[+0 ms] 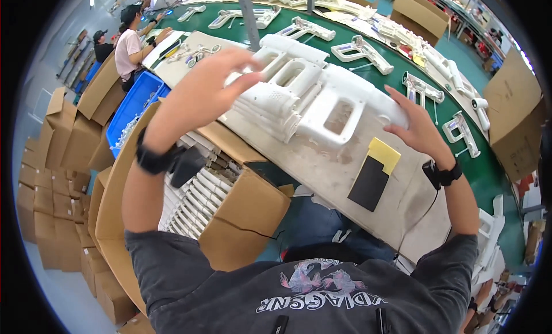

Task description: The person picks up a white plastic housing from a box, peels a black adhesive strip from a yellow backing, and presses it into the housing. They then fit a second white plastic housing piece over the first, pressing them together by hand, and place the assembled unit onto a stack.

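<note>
White plastic shells (282, 75) with oblong openings lie in a pile on the worktable in front of me. At the pile's left end is my left hand (210, 95), slightly blurred, its thumb and fingers spread over the shells' edge. My right hand (420, 130) has its thumb and fingers round the rounded right end of the nearest shell (368, 98); that shell has one large opening. Below it on the table lies a black pad with a yellow part (371, 181). Both wrists wear black bands.
A cardboard box (247, 219) of long white parts stands left of my lap, beside a blue bin (135, 104). Beyond the table, a green conveyor (368, 69) carries several white gun-shaped housings (362, 52). A co-worker (129, 49) sits far left; stacked cartons (57, 201) stand behind.
</note>
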`<state>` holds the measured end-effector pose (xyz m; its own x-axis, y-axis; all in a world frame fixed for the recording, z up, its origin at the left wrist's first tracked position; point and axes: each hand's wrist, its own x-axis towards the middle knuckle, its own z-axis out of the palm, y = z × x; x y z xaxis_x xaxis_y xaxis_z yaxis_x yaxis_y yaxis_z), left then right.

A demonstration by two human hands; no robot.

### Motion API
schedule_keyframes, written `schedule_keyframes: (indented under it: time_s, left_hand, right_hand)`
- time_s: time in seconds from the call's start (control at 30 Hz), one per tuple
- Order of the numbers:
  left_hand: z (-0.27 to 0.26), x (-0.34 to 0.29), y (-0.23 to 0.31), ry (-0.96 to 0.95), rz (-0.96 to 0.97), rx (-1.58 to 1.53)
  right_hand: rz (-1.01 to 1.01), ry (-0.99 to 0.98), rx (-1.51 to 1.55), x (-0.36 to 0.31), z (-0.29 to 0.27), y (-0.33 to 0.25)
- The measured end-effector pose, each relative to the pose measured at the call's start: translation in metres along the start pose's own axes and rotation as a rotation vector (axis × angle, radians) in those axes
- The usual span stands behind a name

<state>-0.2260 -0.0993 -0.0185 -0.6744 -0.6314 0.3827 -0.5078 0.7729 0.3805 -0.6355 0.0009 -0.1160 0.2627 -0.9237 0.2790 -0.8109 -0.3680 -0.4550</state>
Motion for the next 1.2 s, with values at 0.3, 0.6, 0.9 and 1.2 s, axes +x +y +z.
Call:
schedule_keyframes:
  time_s: [0.3,0.6,0.9,1.2]
  left_hand:
    - [0.024,-0.194,-0.142,-0.686,-0.647,0.199]
    - [0.167,-0.269,-0.195,-0.719,-0.274,0.093]
    - [0.163,-0.242,-0.19,-0.862,-0.422,-0.035]
    - [0.08,-0.209,-0.146,-0.508,-0.517,-0.152]
  right_hand:
    - [0.293,0.046,0.042,-0.017,0.094,0.065]
    - [0.236,0.14,0.087,0.001,0.126,0.117]
    - [0.248,0.123,0.115,0.004,0.136,0.106]
    - [0.203,0.178,0.042,0.01,0.142,0.111]
